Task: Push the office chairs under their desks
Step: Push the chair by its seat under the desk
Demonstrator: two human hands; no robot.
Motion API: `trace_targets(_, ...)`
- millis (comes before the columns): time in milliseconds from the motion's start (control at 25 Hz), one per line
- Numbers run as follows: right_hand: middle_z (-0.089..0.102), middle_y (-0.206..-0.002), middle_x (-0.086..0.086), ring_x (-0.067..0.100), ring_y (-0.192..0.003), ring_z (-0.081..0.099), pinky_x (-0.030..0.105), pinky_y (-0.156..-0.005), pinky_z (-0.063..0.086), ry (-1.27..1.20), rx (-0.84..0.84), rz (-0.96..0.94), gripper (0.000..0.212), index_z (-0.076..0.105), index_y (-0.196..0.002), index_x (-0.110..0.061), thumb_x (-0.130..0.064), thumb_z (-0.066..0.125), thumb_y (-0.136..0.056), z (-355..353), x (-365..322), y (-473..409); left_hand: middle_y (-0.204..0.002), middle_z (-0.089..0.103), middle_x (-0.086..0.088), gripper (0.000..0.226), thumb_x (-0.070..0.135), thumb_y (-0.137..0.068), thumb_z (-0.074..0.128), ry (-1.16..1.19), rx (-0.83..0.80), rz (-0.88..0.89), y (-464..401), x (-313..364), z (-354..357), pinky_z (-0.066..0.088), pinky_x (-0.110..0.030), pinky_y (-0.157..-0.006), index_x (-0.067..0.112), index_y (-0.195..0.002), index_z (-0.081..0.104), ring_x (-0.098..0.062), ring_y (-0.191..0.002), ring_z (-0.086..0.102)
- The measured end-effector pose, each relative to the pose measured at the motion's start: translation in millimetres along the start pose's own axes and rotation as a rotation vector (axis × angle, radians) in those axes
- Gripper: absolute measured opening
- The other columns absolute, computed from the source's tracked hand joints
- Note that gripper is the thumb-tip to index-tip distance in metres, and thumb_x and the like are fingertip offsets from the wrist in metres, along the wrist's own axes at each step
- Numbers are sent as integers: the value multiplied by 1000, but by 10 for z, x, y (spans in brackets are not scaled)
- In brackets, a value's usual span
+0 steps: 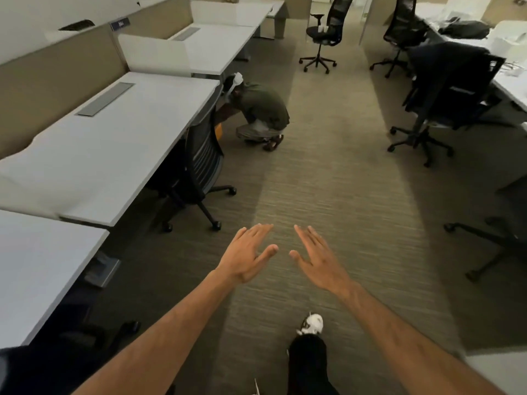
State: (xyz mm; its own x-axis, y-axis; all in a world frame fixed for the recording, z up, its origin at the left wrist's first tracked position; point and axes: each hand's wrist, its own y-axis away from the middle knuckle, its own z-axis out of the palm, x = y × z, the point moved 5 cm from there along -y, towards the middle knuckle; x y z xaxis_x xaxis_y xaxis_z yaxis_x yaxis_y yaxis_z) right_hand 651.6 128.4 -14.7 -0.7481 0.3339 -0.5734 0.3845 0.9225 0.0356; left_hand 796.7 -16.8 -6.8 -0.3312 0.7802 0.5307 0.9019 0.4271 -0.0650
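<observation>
the step in hand looks like the walk to the next chair, with nothing gripped yet. the left chair (pixel 199 155) already sits tucked against its desk (pixel 114 138), back close to the edge, so it likely needs no more work. the draped chair (pixel 453 92) on the right stands out in the aisle, turned partly away from its desk (pixel 513 86), and looks like the nearest one to deal with; the far chair (pixel 328 29) stands loose in the open at the end of the carpet (pixel 328 166), and a fourth chair (pixel 399 27) sits near the right-hand desks. to do it well, i would turn the seat square to the desk first, take the top of the backrest with both palms, and roll it in slowly so the armrests clear the desk edge and the casters do not snag. a crouching person (pixel 262 112) is by the left desks, so keep any rolling chair well clear of them. the left hand (pixel 248 255) and right hand (pixel 316 258) are both held out ahead at arm's length, palms down, fingers spread flat and wide, holding nothing, thumbs pointing toward each other with a gap between. both hang above bare carpet, well apart from every chair.
</observation>
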Motion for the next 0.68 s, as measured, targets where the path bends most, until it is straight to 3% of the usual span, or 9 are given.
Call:
trace_targets(160, 16, -168, -8, 5, -154, -4, 29, -123, 0, 31, -45, -61, 97, 12, -162, -24, -87, 10, -88, -143, 380, -931, -163, 35, 1, 74, 69, -102, 25, -5, -20, -37, -838, -347, 33, 11, -40, -126, 22, -159, 28, -12, -152, 22)
trace_targets(400, 12, -170, -3, 9, -156, -6, 42, -128, 5, 68, -149, -153, 105, 10, -162, -21, -91, 3, -84, -495, 926, -2466, -164, 33, 3, 76, 72, -101, 22, -33, 43, -131, -2199, -840, -122, 7, -34, -125, 25, -160, 25, -10, -153, 18)
trace_targets(680, 8, -169, -8, 6, -155, -5, 36, -127, 0, 76, -279, -243, 107, 7, -162, -25, -94, 1, -80, -736, 1164, -3974, -165, 31, 5, 71, 66, -103, 28, -11, 111, -293, -3192, -1445, -437, 6, -34, -125, 24, -161, 24, -9, -153, 17)
